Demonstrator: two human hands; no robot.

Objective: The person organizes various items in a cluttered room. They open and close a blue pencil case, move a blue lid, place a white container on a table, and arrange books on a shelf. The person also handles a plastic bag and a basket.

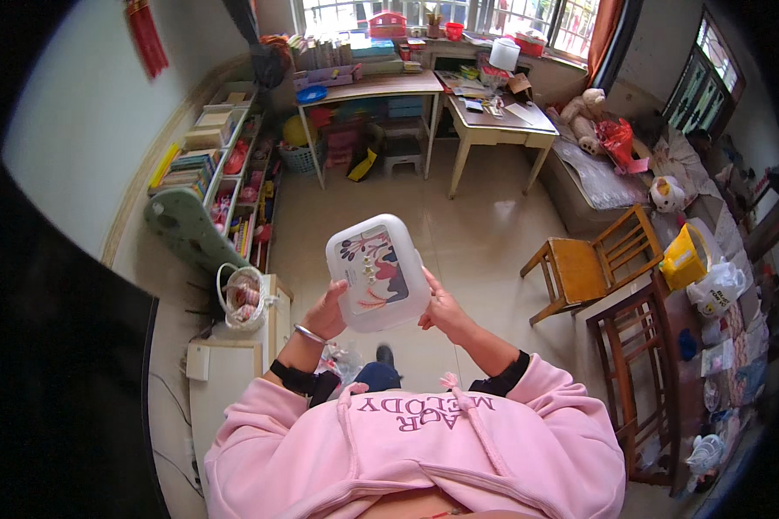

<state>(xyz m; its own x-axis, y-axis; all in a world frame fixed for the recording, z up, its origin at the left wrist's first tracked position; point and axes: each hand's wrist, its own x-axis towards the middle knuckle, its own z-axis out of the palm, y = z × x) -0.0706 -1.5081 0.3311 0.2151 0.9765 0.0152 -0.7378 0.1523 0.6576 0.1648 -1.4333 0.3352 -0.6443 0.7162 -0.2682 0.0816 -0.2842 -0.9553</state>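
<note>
A white plastic box (380,272) with rounded corners is held up in front of me above the floor. Its lid bears a printed panel of leaves and berries, with some writing. My left hand (328,311) grips the box's lower left side, the thumb lying on the rim. At the lower right side, my right hand (446,310) holds it with the index finger stretched along the edge. The fingers beneath the box are partly hidden, and what is inside cannot be seen.
A wooden chair (568,276) and a dark wooden chair (636,383) stand at right. Two desks (376,87) (503,123) stand under the window. Shelves (230,175) line the left wall, near a white basket (243,298) on a low cabinet (224,370). Plastic bags (341,360) lie by my foot.
</note>
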